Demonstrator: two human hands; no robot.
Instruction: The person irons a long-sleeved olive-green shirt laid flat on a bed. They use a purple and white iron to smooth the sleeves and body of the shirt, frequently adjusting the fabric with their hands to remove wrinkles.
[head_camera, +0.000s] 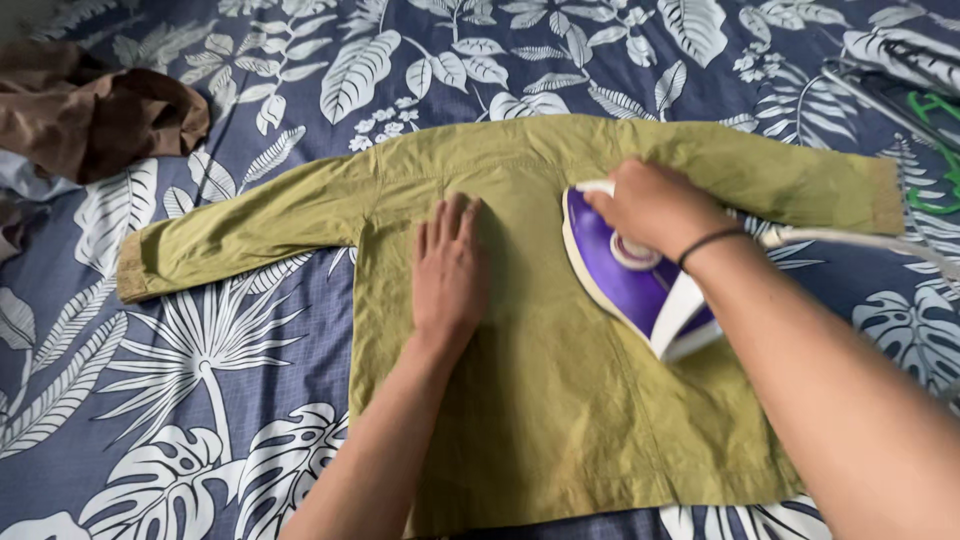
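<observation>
An olive-green long-sleeved shirt (560, 400) lies spread flat, sleeves out to both sides, on a blue bedsheet with white leaf print (200, 400). My left hand (448, 265) rests flat on the shirt's middle, fingers together and pointing away from me. My right hand (650, 205) grips the handle of a purple and white clothes iron (625, 275), which sits on the shirt just right of my left hand. A black band circles my right wrist. The iron's white cord (860, 240) runs off to the right.
A crumpled brown garment (95, 115) lies at the upper left. At the upper right are metal rods (880, 95) and a green hanger (935, 150). The patterned sheet fills the remaining view.
</observation>
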